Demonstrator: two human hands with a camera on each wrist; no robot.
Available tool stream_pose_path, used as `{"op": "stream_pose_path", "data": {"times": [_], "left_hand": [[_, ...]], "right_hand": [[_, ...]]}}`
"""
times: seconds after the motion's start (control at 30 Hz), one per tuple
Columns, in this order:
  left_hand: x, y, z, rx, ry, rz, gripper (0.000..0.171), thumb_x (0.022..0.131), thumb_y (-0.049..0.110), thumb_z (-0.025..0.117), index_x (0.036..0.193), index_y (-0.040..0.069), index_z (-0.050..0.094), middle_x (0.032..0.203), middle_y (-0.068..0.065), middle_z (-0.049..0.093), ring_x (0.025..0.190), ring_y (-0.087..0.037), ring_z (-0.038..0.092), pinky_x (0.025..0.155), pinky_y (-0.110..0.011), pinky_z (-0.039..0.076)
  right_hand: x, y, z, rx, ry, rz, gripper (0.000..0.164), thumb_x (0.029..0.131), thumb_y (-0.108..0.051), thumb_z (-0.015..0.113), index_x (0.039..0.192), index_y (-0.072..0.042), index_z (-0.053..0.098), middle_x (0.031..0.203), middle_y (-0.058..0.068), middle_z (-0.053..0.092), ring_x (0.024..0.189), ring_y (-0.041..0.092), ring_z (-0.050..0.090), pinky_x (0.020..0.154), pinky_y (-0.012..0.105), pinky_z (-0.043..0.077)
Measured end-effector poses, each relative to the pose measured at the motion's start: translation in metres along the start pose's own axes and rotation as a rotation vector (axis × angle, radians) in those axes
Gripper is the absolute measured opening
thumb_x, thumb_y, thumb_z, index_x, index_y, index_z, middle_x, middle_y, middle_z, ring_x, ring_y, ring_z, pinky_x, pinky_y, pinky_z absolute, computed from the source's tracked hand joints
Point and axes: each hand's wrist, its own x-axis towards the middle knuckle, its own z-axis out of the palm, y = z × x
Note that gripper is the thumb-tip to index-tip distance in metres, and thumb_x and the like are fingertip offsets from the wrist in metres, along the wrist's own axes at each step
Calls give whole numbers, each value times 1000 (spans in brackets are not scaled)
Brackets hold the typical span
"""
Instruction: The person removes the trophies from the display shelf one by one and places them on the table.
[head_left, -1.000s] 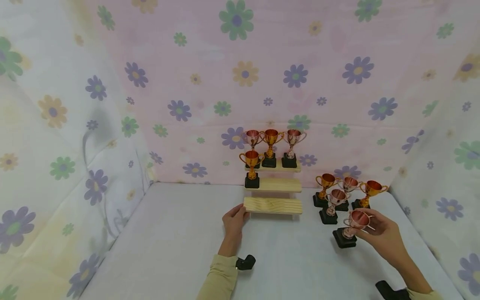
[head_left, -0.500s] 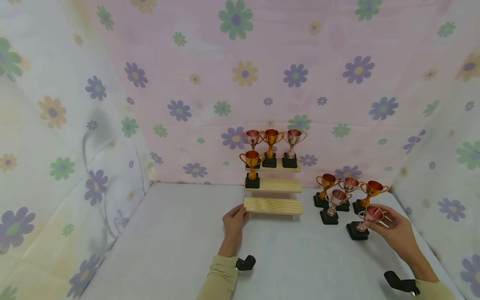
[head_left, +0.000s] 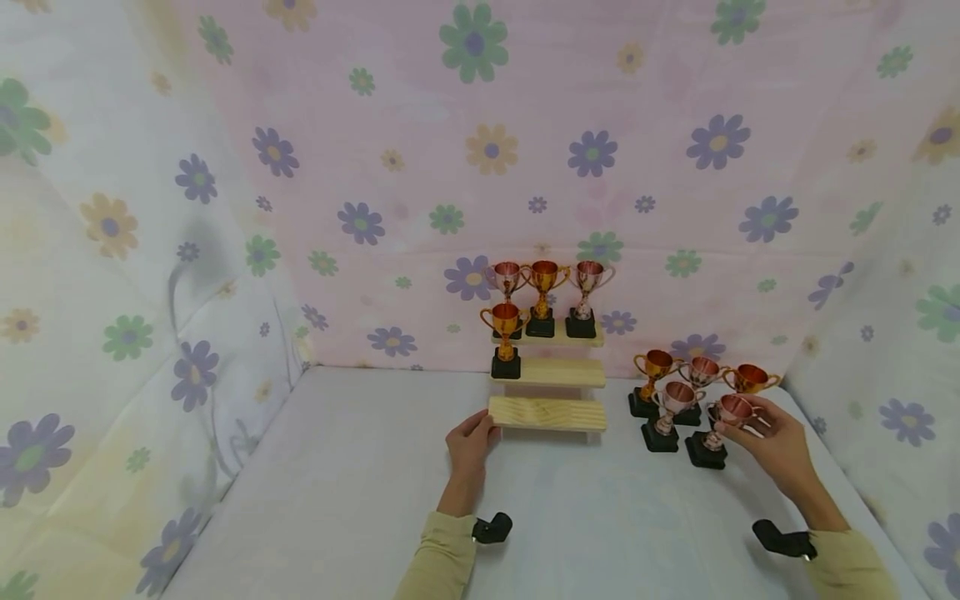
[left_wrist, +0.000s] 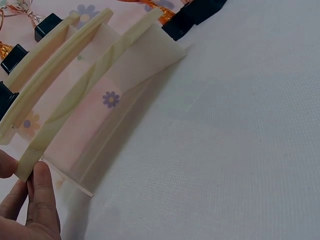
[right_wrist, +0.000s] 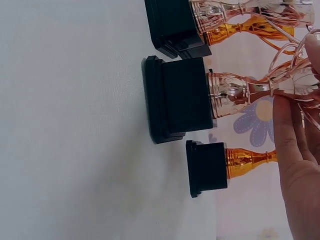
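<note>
My left hand [head_left: 468,450] pinches the left end of the lowest board of a three-tier wooden display stand [head_left: 551,412]; in the left wrist view the thumb is above and the fingers [left_wrist: 44,192] beneath. At the right, my right hand [head_left: 780,442] holds a rose-gold trophy cup [head_left: 733,410] between thumb and fingers, near its bowl and handles. Its black base [right_wrist: 182,95] stands upright, right at the tabletop. On the top tier stand a gold trophy [head_left: 543,287] and two rose-gold ones; another gold trophy [head_left: 506,333] occupies the middle tier's left end.
Beside the held cup stand a rose-gold trophy [head_left: 677,404], a gold trophy [head_left: 657,371], another rose-gold one [head_left: 703,373] and a gold one [head_left: 752,379] partly hidden by the right hand. White cloth [head_left: 337,483] covers the table; flowered curtains [head_left: 420,167] enclose its back and sides.
My right hand moved the rose-gold trophy right and back, then slightly left, up to the group of trophies, its base becoming more upright. The left hand keeps its hold on the stand.
</note>
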Motion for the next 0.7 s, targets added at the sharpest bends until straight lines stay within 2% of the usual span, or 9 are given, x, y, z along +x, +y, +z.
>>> {"op": "stream_pose_path", "data": {"times": [0.23, 0.43, 0.5, 0.57, 0.67, 0.7], "left_hand": [[-2, 0, -3, -21, -38, 9, 28, 97, -1, 61, 120, -15, 65, 112, -24, 68, 85, -13, 69, 86, -33, 62], [0, 0, -4, -6, -34, 6, 28, 97, 1, 63, 121, -14, 65, 113, -24, 68, 85, -13, 69, 85, -33, 62], [-1, 1, -3, 1, -27, 11, 29, 96, 1, 63, 121, -13, 65, 114, -25, 68, 87, -14, 69, 85, -31, 62], [-1, 1, -3, 4, -21, 12, 28, 96, 2, 64, 121, -12, 66, 115, -25, 67, 88, -14, 70, 84, -29, 62], [-5, 5, -3, 3, -31, 10, 28, 96, 1, 62, 121, -13, 66, 116, -27, 67, 89, -16, 70, 85, -29, 62], [-5, 5, -3, 4, -36, 3, 28, 96, 0, 62, 121, -14, 65, 116, -27, 66, 90, -16, 70, 86, -31, 62]], "right_hand": [[4, -1, 7, 7, 21, 19, 68, 90, -24, 80, 140, 6, 47, 102, -33, 51, 89, -16, 52, 70, 4, 50], [1, -1, 12, -1, 32, 71, 71, 90, -28, 80, 142, 6, 46, 102, -31, 50, 89, -19, 50, 70, 3, 49], [-3, -3, 14, -16, 35, 84, 72, 91, -28, 79, 144, 5, 44, 107, -21, 55, 89, -20, 48, 69, 3, 48], [-8, -5, 17, -35, 30, 91, 73, 91, -27, 78, 146, 5, 41, 118, -4, 59, 90, -20, 46, 69, 3, 48], [-21, -9, 19, -55, -7, 105, 77, 92, -26, 78, 147, 8, 36, 134, 24, 53, 90, -21, 43, 68, 3, 49], [-25, -11, 19, -64, -33, 116, 80, 92, -26, 78, 148, 9, 33, 138, 30, 49, 95, -14, 52, 69, 7, 52]]}}
